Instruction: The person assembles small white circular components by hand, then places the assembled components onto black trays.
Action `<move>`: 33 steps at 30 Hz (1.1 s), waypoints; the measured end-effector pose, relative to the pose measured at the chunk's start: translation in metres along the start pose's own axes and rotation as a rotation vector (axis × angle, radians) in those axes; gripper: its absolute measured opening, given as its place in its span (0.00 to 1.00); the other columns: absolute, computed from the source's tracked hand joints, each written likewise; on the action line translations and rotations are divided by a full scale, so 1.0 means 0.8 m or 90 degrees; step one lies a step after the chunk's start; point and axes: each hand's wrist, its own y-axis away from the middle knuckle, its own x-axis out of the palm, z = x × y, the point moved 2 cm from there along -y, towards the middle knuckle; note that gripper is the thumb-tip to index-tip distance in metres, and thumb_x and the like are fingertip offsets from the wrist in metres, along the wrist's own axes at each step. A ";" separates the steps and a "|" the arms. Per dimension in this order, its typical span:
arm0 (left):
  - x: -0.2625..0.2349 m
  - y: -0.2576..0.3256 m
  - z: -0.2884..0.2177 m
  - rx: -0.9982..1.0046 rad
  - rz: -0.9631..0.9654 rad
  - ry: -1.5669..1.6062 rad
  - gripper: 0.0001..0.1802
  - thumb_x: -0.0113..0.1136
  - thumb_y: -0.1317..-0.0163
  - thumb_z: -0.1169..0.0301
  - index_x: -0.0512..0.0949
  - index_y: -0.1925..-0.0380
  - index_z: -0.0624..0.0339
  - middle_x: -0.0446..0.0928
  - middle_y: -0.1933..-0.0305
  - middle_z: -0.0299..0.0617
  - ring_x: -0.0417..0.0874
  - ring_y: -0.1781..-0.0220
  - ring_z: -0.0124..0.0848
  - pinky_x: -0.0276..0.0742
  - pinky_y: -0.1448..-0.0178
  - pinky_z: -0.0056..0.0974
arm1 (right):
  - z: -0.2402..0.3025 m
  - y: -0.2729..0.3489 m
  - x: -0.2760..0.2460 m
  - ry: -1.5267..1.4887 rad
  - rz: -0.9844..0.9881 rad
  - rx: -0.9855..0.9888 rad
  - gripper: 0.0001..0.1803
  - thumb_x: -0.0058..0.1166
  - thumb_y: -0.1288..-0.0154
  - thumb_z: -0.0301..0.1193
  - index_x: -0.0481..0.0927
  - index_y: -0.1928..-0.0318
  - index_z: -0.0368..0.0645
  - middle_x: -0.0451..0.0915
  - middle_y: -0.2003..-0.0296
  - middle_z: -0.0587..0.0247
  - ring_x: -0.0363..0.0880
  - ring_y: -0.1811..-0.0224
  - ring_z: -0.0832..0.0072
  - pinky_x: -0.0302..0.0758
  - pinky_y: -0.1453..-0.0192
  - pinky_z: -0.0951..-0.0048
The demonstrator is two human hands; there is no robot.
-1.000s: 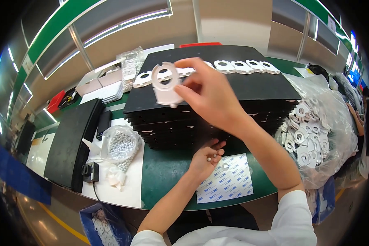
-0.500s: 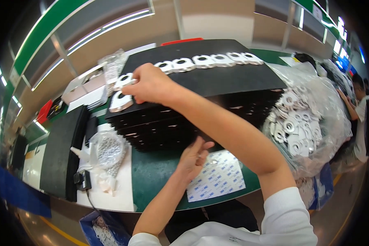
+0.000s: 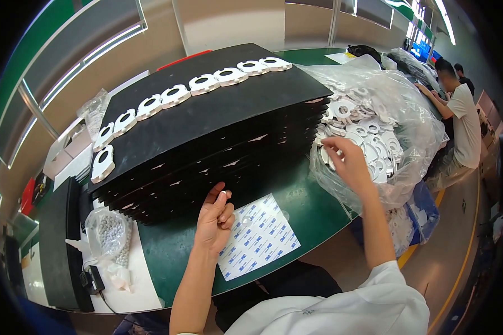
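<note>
My right hand (image 3: 349, 163) is at the near side of a clear plastic bag (image 3: 425, 125) filled with white ring-shaped parts (image 3: 374, 142). Its fingers are apart and slightly bent, just over the parts, with nothing visibly held. In front of the black stack, my left hand (image 3: 213, 220) is raised with its fingers curled together; a small white spot shows at its fingertips, too small to name. Below that hand lies a white sheet with blue print (image 3: 262, 237). Several white ring-shaped parts (image 3: 175, 96) form a row across the top black board (image 3: 223, 117), and one lies at its near left corner (image 3: 103, 163).
The tall stack of black boards (image 3: 207, 173) fills the middle of the green table (image 3: 190, 268). At left are a bag of small white beads (image 3: 110, 231), a small black device with a cable (image 3: 91, 279) and a black panel (image 3: 61, 245). Another person (image 3: 461, 117) stands at far right.
My right hand has moved from the left end of the row on the board to the bag at right. My left hand's fingers have curled in. The whole view has shifted toward the right.
</note>
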 end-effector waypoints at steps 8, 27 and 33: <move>0.000 -0.001 0.000 -0.017 -0.019 -0.004 0.07 0.58 0.40 0.71 0.78 0.62 0.58 0.78 0.67 0.36 0.59 0.83 0.16 0.55 0.80 0.19 | -0.084 -0.023 -0.012 0.246 0.303 -0.175 0.17 0.56 0.54 0.20 0.79 0.59 0.45 0.76 0.56 0.58 0.71 0.51 0.59 0.68 0.44 0.65; 0.003 -0.004 0.002 -0.016 0.001 -0.002 0.09 0.53 0.37 0.71 0.75 0.58 0.58 0.76 0.65 0.37 0.60 0.81 0.16 0.55 0.80 0.20 | 0.059 0.073 0.084 -0.526 0.290 0.183 0.06 0.54 0.42 0.21 0.76 0.62 0.36 0.79 0.71 0.64 0.76 0.69 0.83 0.74 0.64 0.82; -0.004 -0.006 0.000 0.015 0.008 0.030 0.09 0.54 0.38 0.71 0.75 0.58 0.58 0.77 0.65 0.38 0.62 0.81 0.16 0.56 0.80 0.20 | 0.083 0.088 0.126 -0.396 0.304 0.113 0.06 0.53 0.40 0.25 0.75 0.63 0.36 0.77 0.71 0.64 0.75 0.70 0.81 0.73 0.66 0.80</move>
